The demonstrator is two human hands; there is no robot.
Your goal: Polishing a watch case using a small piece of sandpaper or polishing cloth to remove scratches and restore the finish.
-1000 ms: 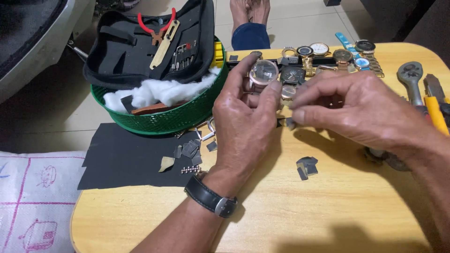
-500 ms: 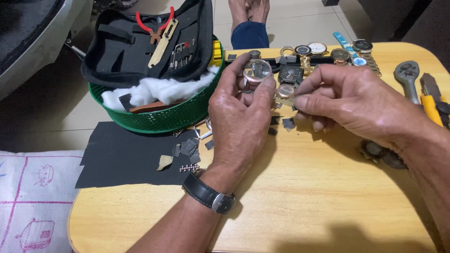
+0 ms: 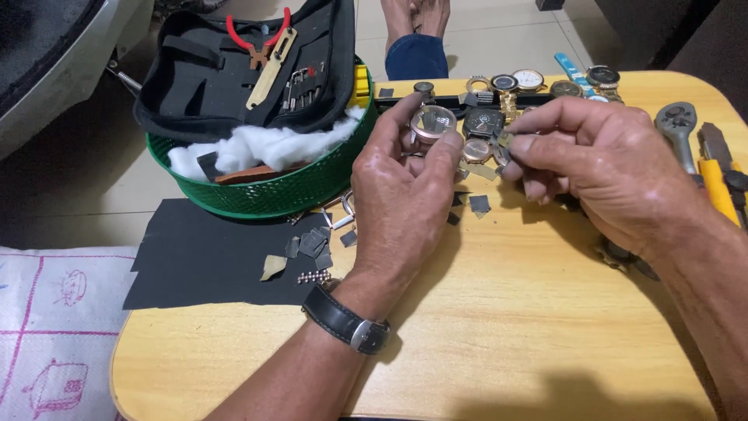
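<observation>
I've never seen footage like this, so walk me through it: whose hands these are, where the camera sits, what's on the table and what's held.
No machine here: a person works bare-handed, filmed by one camera on their head, looking down. The left hand, a wristwatch on its wrist, holds a round watch case in its fingertips. The right hand pinches a small metal piece. On the wooden table lie more watches, a black sheet with scraps, a green basket holding cotton and a tool pouch, and pliers at the right.
</observation>
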